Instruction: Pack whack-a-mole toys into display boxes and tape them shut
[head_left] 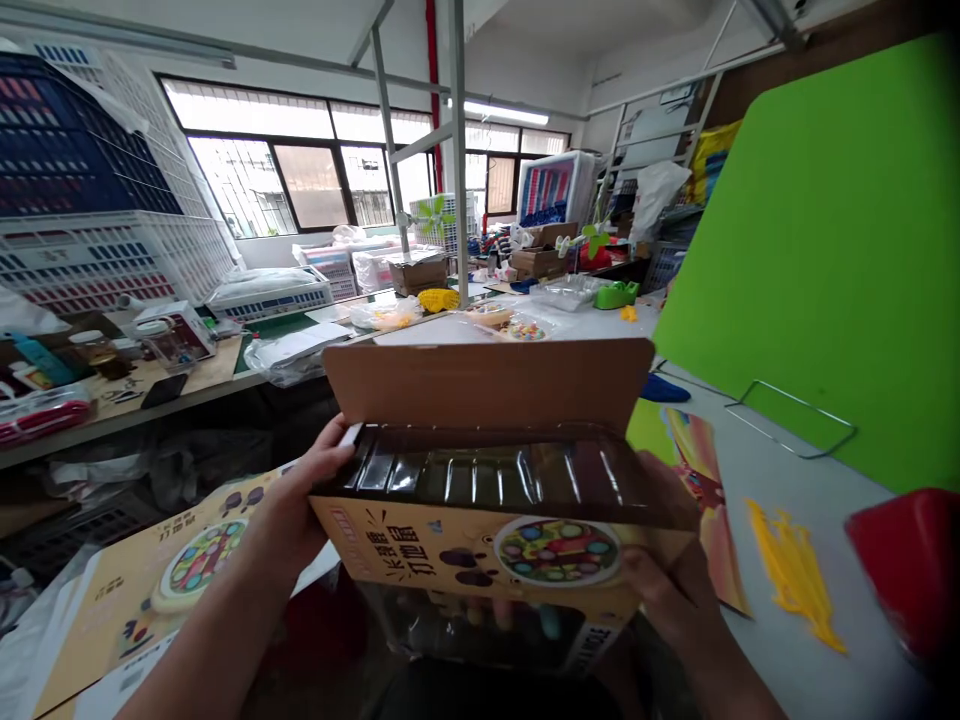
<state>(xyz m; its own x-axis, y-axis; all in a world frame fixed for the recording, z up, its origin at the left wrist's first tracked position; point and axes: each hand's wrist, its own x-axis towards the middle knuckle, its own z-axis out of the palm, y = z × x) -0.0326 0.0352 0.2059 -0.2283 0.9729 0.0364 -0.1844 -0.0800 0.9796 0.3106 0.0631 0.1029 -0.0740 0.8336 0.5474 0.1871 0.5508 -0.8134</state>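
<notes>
Printed toy box [487, 540] held up at chest height between bench edge and person, top flap [487, 385] standing open. Left hand [300, 500] clamped on left end, thumb over rim. Right hand [664, 585] gripping right end from below. Dark ribbed plastic tray [487, 470] seated inside, filling opening. Looks like packing step, insert in, lid not yet closed. Closing calls for folding flap down forward while both ends stay pinched. Flat printed carton [157, 580] lies lower left.

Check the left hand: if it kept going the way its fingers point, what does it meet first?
The left hand is already against the box, thumb at the dark plastic insert. Going on rightward, it would press into that insert; depth is unclear.
</notes>
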